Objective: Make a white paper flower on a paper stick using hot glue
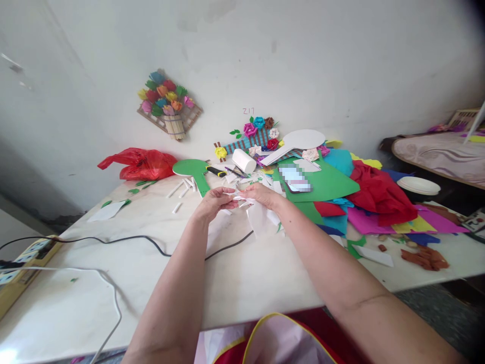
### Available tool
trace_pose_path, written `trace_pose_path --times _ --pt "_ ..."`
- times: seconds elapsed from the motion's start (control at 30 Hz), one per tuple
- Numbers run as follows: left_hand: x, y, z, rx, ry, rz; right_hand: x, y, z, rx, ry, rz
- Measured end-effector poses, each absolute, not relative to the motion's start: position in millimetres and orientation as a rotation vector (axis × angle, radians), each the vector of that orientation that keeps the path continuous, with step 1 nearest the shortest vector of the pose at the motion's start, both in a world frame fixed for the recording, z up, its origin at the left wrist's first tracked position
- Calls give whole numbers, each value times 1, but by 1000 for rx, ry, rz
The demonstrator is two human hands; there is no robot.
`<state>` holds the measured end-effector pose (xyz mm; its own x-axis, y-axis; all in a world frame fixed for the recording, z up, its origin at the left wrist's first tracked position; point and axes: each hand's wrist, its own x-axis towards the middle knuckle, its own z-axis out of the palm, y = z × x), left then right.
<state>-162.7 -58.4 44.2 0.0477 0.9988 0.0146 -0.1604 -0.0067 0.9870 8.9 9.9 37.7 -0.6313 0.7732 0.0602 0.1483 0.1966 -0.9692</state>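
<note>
Both my hands meet above the middle of the table, pinching a thin white sheet (258,218) that looks like paper or fabric. My left hand (216,201) has its fingertips closed on the sheet's left end. From the right, my right hand (262,196) grips the same piece, and a loose part of it hangs below. Just beyond lie white scraps, a white cylinder (244,161) and a yellow-and-black utility knife (215,172). A green paddle-shaped cutout (190,169) is left of them, near several small white sticks (185,189).
A phone (295,178) rests on green sheets (322,184) at right, beside crumpled red material (382,192) and white bowls (419,186). A red plastic bag (142,163) sits at back left. Cables (125,237) cross the table from a power strip (30,258). Flower decorations (166,101) are against the wall.
</note>
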Motion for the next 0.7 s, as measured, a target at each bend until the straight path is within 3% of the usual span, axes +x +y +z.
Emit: trace_pose_path --times 0.7 --pt "-164 -58 44 1250 1103 1123 11 3 43 -941 -1915 1494"
